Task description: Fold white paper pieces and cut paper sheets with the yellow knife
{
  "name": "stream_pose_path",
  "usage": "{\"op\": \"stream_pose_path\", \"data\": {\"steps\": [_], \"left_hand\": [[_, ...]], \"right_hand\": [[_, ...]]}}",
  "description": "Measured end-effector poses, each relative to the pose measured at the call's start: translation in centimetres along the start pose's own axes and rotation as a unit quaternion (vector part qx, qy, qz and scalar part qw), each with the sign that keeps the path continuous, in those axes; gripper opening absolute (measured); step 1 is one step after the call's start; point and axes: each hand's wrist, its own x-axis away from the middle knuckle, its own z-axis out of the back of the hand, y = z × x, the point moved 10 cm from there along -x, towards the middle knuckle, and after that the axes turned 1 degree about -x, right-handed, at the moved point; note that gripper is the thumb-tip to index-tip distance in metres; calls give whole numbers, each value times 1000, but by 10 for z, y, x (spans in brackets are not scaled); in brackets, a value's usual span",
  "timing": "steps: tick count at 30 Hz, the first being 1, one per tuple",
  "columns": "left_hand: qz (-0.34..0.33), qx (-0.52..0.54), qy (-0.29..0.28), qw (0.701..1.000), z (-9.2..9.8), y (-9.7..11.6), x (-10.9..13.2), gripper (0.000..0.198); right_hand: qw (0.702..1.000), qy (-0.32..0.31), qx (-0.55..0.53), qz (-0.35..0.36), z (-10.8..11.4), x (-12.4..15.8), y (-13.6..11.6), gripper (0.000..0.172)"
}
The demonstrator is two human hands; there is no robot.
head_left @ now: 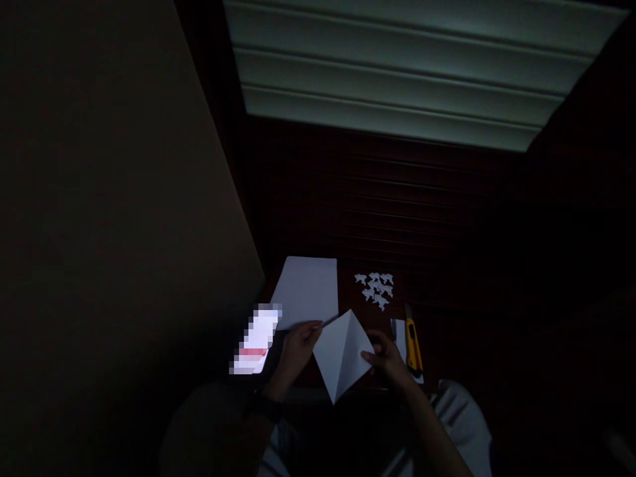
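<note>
A square sheet of white paper (342, 354), turned corner-up with a crease running from top to bottom, is held between my two hands above the table's front edge. My left hand (301, 344) pinches it near its upper left side. On its right corner, the thumb of my right hand (387, 358) lies on the face and the other fingers are behind. A stack of white paper (311, 288) lies just beyond my left hand. Several small folded paper figures (376, 286) sit in a cluster behind the sheet, to the right.
A yellow utility knife (412, 344) lies right of my right hand, over a white paper strip (401, 338). A lit phone (256, 341), blurred out, is at the left. A wall (149, 165) rises on the left; pale slats (397, 73) are ahead. The room is dark.
</note>
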Motion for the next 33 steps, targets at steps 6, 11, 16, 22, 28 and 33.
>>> {"op": "stream_pose_path", "data": {"steps": [6, 11, 16, 22, 28, 33], "left_hand": [[84, 61, -80, 991, 0, -11, 4, 39], [69, 83, -134, 985, -11, -14, 14, 42], [58, 75, -143, 985, -6, -14, 14, 36], [88, 134, -227, 961, -2, 7, 29, 32], [78, 115, -216, 966, 1, 8, 30, 33], [101, 105, -152, 978, 3, 4, 30, 28]], "right_hand": [[997, 64, -15, 38, 11, 0, -5, 59], [998, 48, -2, 43, 8, -1, -7, 45], [1000, -2, 18, -10, 5, 2, -6, 29], [992, -117, 35, -38, 2, 20, -40, 47], [991, -115, 60, -44, 22, 17, -46, 37], [994, -81, 68, -19, 35, 15, -37, 26]]}}
